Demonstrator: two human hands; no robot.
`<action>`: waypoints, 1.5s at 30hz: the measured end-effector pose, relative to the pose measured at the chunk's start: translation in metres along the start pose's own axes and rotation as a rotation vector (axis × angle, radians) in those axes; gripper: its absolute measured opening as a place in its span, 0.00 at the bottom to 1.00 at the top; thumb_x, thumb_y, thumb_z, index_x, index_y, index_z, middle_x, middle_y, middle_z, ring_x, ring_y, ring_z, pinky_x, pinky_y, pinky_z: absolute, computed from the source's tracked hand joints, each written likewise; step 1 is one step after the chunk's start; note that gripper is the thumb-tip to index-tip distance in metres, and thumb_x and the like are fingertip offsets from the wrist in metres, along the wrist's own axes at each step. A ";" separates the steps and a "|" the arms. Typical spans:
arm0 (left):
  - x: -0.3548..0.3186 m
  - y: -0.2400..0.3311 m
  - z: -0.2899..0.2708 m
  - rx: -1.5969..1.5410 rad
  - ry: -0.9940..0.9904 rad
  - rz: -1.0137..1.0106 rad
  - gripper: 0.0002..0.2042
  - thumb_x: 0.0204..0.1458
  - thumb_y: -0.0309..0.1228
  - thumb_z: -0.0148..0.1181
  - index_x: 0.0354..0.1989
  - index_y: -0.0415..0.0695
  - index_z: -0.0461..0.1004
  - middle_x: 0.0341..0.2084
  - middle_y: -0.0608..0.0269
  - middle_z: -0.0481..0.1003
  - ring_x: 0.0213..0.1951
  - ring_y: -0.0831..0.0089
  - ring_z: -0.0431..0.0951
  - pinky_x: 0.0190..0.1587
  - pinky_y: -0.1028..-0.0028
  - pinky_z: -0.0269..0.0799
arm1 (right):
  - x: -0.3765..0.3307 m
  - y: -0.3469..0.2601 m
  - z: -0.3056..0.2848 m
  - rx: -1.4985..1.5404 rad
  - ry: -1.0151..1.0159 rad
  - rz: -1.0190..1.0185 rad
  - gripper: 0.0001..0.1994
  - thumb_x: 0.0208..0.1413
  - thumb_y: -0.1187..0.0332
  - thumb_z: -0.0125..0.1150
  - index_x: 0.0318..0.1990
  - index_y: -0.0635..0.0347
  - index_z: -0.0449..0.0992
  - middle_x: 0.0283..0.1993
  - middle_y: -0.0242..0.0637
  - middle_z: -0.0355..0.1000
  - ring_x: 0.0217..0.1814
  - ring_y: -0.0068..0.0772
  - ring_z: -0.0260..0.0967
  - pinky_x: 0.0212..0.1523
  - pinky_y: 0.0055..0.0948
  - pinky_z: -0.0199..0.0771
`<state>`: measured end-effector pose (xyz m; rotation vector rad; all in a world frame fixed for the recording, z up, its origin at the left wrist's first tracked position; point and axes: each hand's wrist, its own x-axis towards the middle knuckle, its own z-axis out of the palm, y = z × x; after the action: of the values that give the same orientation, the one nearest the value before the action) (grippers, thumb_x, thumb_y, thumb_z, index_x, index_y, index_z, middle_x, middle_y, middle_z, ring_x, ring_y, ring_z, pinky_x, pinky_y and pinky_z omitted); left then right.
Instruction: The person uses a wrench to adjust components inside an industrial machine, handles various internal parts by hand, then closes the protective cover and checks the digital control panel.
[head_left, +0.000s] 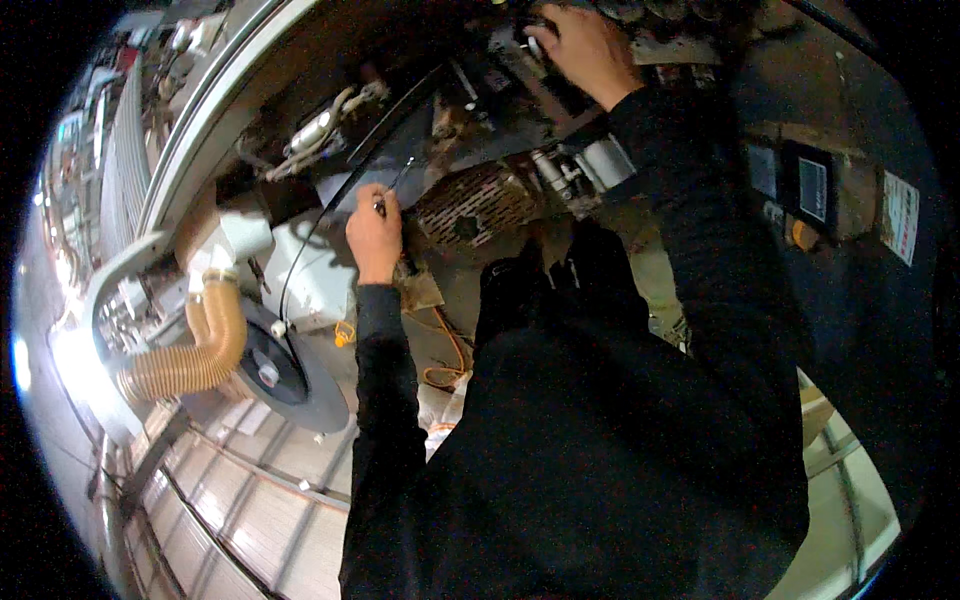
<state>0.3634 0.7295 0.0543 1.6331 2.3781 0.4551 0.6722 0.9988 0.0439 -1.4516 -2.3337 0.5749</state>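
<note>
My left hand [377, 238] is closed in a fist around a thin dark rod-like tool [405, 172], whose slim end sticks out up and to the right. The rest of the tool is hidden in the fist. Just right of this hand lies a slotted metal grate [478, 208]. Farther off at the upper right, my right hand [588, 52] reaches into the dark machine, its fingers curled at a small pale part [535, 45]. What those fingers grip is too dark to make out. Below that forearm sits a silvery cylinder [605, 163].
A ribbed tan hose [190, 350] bends at the left, beside a large grey disc [315, 385]. A black cable [300, 245] curves down left of my left hand. An orange cord [455, 350] hangs below. Dark panels with a framed plate [812, 188] stand at the right.
</note>
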 end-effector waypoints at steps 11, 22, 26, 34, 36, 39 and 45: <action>0.117 0.198 0.005 -0.467 0.184 0.307 0.10 0.68 0.36 0.61 0.43 0.42 0.78 0.34 0.57 0.83 0.33 0.61 0.84 0.41 0.66 0.79 | -0.020 -0.008 -0.009 0.326 0.104 0.065 0.21 0.73 0.60 0.57 0.67 0.60 0.71 0.59 0.50 0.74 0.58 0.56 0.72 0.55 0.52 0.79; 0.163 0.247 -0.013 0.011 0.044 0.524 0.11 0.70 0.39 0.54 0.40 0.45 0.72 0.22 0.51 0.73 0.24 0.49 0.74 0.27 0.53 0.66 | -0.014 -0.005 0.007 0.403 0.216 0.038 0.15 0.71 0.62 0.59 0.59 0.60 0.76 0.51 0.51 0.76 0.52 0.58 0.74 0.50 0.53 0.79; 0.184 0.256 -0.008 0.135 0.064 0.637 0.12 0.70 0.40 0.52 0.37 0.46 0.71 0.21 0.50 0.70 0.25 0.46 0.73 0.28 0.50 0.68 | -0.008 0.003 0.020 0.406 0.316 -0.027 0.14 0.70 0.60 0.60 0.50 0.62 0.77 0.42 0.51 0.75 0.42 0.54 0.72 0.40 0.53 0.74; 0.202 0.256 -0.012 0.243 0.060 0.715 0.15 0.67 0.42 0.55 0.36 0.43 0.72 0.28 0.50 0.74 0.32 0.44 0.75 0.37 0.47 0.72 | -0.007 -0.014 -0.006 0.467 -0.001 0.124 0.13 0.72 0.61 0.59 0.39 0.61 0.72 0.31 0.46 0.64 0.32 0.49 0.63 0.31 0.51 0.59; 0.183 0.247 0.003 0.123 0.091 0.642 0.15 0.66 0.43 0.57 0.35 0.42 0.72 0.28 0.51 0.74 0.33 0.44 0.76 0.37 0.47 0.72 | -0.007 -0.006 -0.004 0.446 0.056 0.079 0.12 0.72 0.61 0.58 0.44 0.62 0.74 0.34 0.47 0.67 0.34 0.51 0.65 0.33 0.51 0.64; 0.143 0.243 0.013 0.267 0.144 0.550 0.12 0.67 0.41 0.61 0.50 0.47 0.74 0.23 0.52 0.79 0.27 0.48 0.82 0.28 0.56 0.76 | -0.004 0.003 0.014 0.408 0.154 0.081 0.14 0.72 0.63 0.57 0.55 0.63 0.74 0.42 0.50 0.72 0.41 0.53 0.70 0.40 0.51 0.73; 0.082 0.199 0.057 0.135 0.215 0.317 0.08 0.67 0.38 0.59 0.42 0.48 0.70 0.21 0.51 0.79 0.24 0.48 0.81 0.23 0.55 0.72 | 0.000 -0.001 0.024 0.395 0.171 0.008 0.18 0.73 0.63 0.54 0.63 0.64 0.72 0.52 0.54 0.75 0.48 0.54 0.73 0.47 0.51 0.78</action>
<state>0.5260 0.8802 0.0751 2.1359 2.3452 0.5614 0.6605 0.9946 0.0240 -1.2705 -1.9475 0.8250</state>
